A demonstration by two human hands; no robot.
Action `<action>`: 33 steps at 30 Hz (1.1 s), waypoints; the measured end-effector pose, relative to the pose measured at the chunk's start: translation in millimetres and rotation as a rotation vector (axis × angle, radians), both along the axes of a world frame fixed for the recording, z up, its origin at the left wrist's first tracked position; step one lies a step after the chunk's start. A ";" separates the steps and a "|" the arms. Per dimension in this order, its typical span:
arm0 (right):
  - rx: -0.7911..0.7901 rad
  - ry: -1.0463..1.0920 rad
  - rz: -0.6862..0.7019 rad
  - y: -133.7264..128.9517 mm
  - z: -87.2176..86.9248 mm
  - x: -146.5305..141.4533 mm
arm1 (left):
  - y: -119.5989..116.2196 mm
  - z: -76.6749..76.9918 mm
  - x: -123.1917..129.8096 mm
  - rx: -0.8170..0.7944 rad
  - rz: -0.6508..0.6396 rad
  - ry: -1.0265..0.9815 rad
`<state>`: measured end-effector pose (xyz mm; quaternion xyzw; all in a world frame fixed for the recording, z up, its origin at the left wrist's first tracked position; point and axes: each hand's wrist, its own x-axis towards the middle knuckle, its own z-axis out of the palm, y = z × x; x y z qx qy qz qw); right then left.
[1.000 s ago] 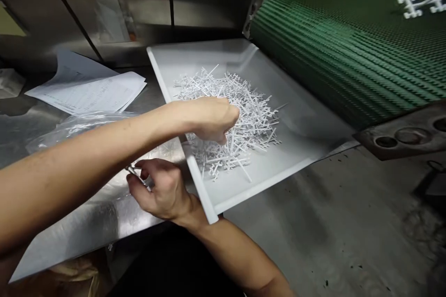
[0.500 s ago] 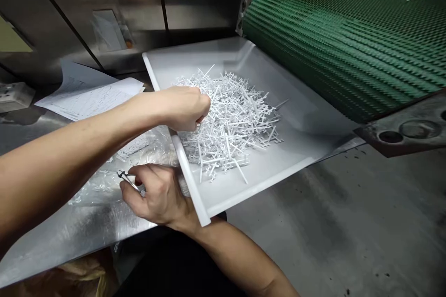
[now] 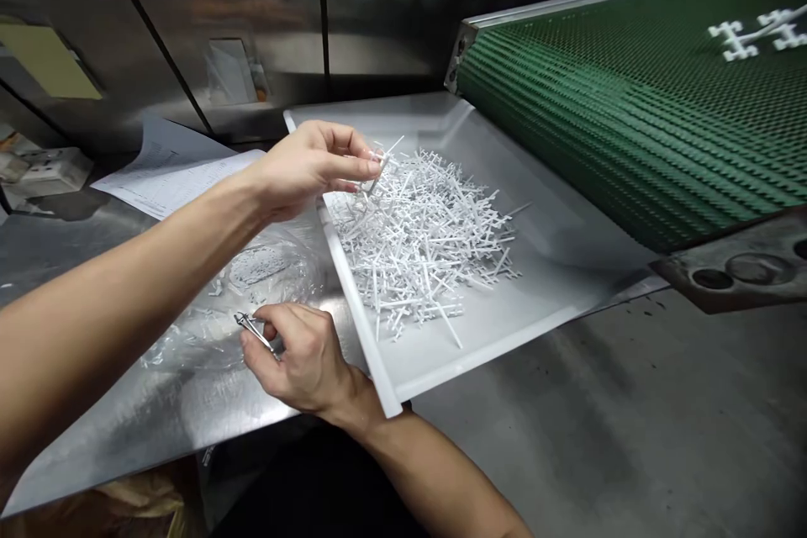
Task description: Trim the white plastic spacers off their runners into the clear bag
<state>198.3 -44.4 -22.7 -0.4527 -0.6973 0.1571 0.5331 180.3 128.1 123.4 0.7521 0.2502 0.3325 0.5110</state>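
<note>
My left hand (image 3: pixel 319 166) is over the left part of a white tray (image 3: pixel 535 290), thumb and fingers pinched on a thin white plastic piece (image 3: pixel 386 158). Below it in the tray lies a heap of small branched white plastic pieces (image 3: pixel 435 227). Nearer to me, left of the tray's raised edge, my right hand (image 3: pixel 299 353) is closed on a small metal nipper (image 3: pixel 257 334), its tip pointing up and left. Under and beyond this hand a clear plastic bag (image 3: pixel 208 336) with small white pieces in it lies on the metal table (image 3: pixel 157 416).
A green conveyor belt (image 3: pixel 593 92) slopes above the tray's right side, carrying a white branched part (image 3: pixel 735 40). Printed papers (image 3: pixel 182 181) and a socket block (image 3: pixel 54 172) sit at the back left. A metal wall (image 3: pixel 265 17) stands behind the table.
My left hand has come up from the heap and turned, now with a white piece between its fingers. The view has shifted slightly; my right hand keeps its grip on the nipper.
</note>
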 end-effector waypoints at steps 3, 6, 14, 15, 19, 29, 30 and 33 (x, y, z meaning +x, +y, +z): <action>-0.032 -0.023 -0.006 0.1 0.5 0.1 | -13.3 6.7 -5.3 0.399 0.060 -0.015; -0.057 -0.011 -0.006 0.9 0.9 -0.1 | -23.5 15.7 -6.6 0.637 0.042 -0.054; -0.075 0.008 0.008 0.9 -1.1 0.5 | -19.0 1.6 1.6 0.597 0.049 -0.131; -0.074 0.020 0.012 0.7 -0.8 0.6 | -21.4 8.4 0.3 0.639 0.072 -0.170; -0.087 0.093 0.012 -0.6 5.8 2.9 | -45.7 42.8 -22.6 0.702 0.148 -0.206; -0.330 0.496 0.039 -1.8 26.5 12.9 | -155.0 -61.2 -151.8 -0.457 0.750 -0.423; -0.364 0.540 0.062 -0.4 28.4 10.8 | -159.6 -74.5 -156.0 -0.508 0.759 -0.429; -0.469 0.621 0.157 2.9 34.7 2.0 | -162.9 -101.3 -158.6 -0.533 0.715 -0.406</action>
